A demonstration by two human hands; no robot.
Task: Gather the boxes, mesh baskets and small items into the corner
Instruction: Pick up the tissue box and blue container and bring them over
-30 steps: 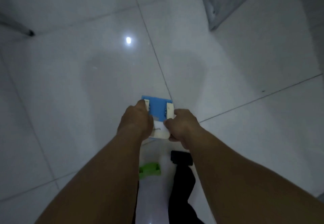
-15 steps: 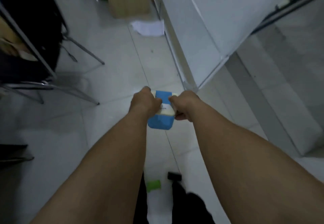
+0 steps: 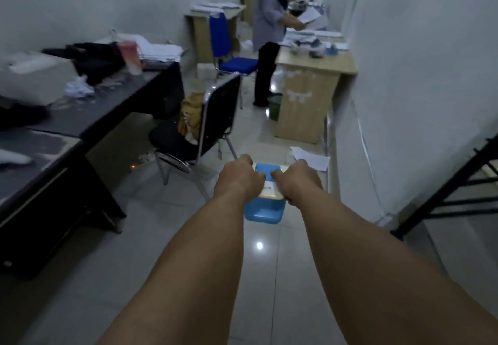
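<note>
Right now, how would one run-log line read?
left hand: grips blue box | right hand: grips blue box | blue box: held off floor | ahead: black chair, papers

blue box (image 3: 265,211) top largely covered, standing person (image 3: 269,29) cut off at top edge, desk clutter (image 3: 80,89) blurred

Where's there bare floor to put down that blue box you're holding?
Bare tiles lie under the blue box, between the black desks and the white wall. Ahead is crowded: a black chair, loose papers on the floor and a wooden desk narrow the aisle. The desktops are cluttered too. The left hand and right hand both grip the box.
</note>
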